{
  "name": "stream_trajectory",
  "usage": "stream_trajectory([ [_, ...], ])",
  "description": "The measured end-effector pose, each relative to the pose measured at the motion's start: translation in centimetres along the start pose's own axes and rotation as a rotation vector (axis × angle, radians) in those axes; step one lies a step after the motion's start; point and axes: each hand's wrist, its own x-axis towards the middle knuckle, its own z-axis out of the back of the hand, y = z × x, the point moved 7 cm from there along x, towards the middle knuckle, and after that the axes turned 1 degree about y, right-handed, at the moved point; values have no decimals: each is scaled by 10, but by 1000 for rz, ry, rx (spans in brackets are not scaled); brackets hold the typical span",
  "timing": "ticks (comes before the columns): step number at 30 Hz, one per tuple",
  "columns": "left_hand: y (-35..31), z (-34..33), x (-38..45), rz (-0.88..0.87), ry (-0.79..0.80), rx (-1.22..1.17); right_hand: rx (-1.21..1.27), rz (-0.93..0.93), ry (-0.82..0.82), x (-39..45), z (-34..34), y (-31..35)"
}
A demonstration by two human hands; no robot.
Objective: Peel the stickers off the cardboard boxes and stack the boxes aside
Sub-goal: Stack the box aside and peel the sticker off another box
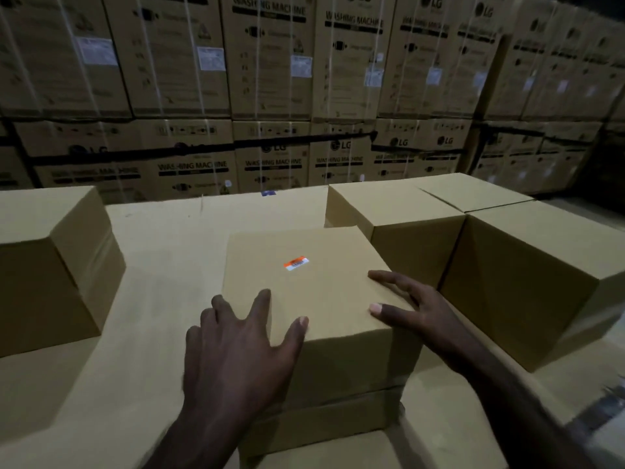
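- Where the back wall rises, stacked cartons read "LG" and "WASHING MACHINE" in dark print; their white labels are too blurred to read.
- The middle cardboard box sits on a flat cardboard surface, an orange-and-white sticker on its top, its print illegible.
- The left hand lies flat over the box's near left corner, fingers spread wide, gripping nothing.
- The right hand rests on the near right edge, fingers splayed, thumb on top.
- Plain boxes stand left and right.
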Motion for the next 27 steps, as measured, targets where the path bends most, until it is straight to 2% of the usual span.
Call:
stream_trajectory([
  [6,5,-3,6,-5,24,-69,-130,10,118,13,15,-8],
  [13,5,12,12,64,-50,-144,-270,-24,249,35,22,0],
  [15,5,11,20,94,-42,-155,-419,17,208,46,20,10],
  [18,6,5,39,108,-48,-193,-649,173,133,66,7,35],
  [21,2,1,52,82,-113,-215,-660,293,212,83,-22,58],
  [24,-1,-6,57,77,-123,-239,-700,306,314,100,-46,69],
  [27,1,-12,60,81,-105,-255,-714,325,325,108,-56,75],
])
